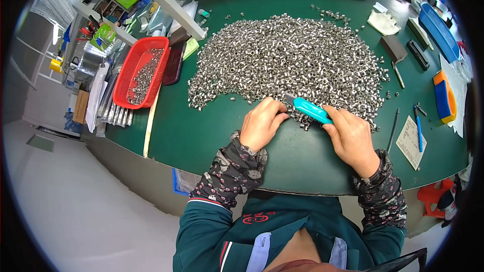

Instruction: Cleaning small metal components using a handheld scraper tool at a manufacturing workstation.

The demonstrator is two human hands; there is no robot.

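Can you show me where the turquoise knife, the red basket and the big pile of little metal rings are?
turquoise knife [312, 110], head view, middle of its handle.
red basket [132, 58], head view, its left rim.
pile of metal rings [287, 60], head view, centre of the heap.

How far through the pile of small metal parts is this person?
Done: some parts lie in the red tray. In hand: the right hand holds a teal tool against a part at the left hand. Left: the big pile covers much of the green table.
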